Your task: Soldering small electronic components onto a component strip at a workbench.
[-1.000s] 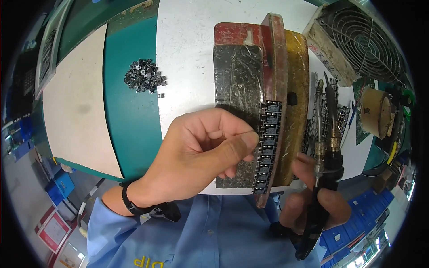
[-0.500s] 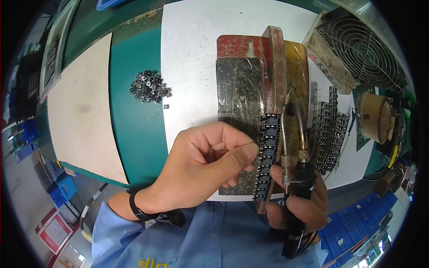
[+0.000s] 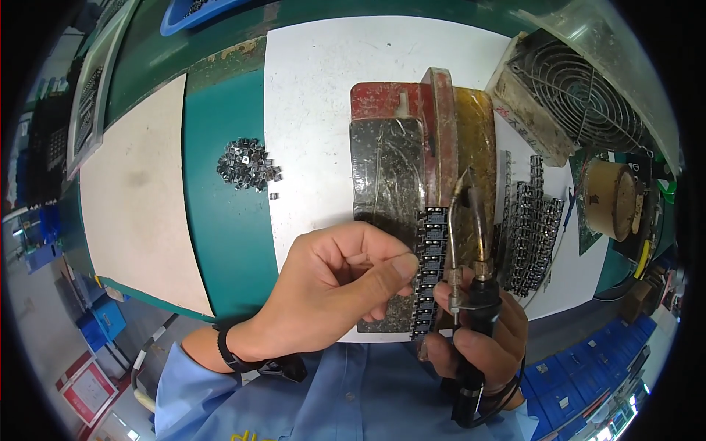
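A strip of small black components (image 3: 429, 273) runs along a metal fixture with a red upright plate (image 3: 440, 132), a black left side (image 3: 386, 162) and a yellow right side (image 3: 476, 132). My left hand (image 3: 331, 287) is closed, its thumb and forefinger pinched at the strip's left edge; anything between them is hidden. In my right hand (image 3: 485, 342) is a soldering iron (image 3: 482, 294) with a thin metal feed tube alongside. Its tip points away from me, over the yellow side. My right fingertips are close to the strip's right edge.
Left of the fixture lies a pile of small metal-and-black parts (image 3: 245, 163), with one loose part (image 3: 274, 196) nearby. Several finished-looking strips (image 3: 531, 228) lie to the right. Beyond them are a fan in a box (image 3: 588, 92) and a tape roll (image 3: 607, 198). A blue bin (image 3: 180, 20) stands at the back.
The whole scene sits a little lower in the picture, as the view has shifted. Both hands keep nearly the same places against the strip and fixture.
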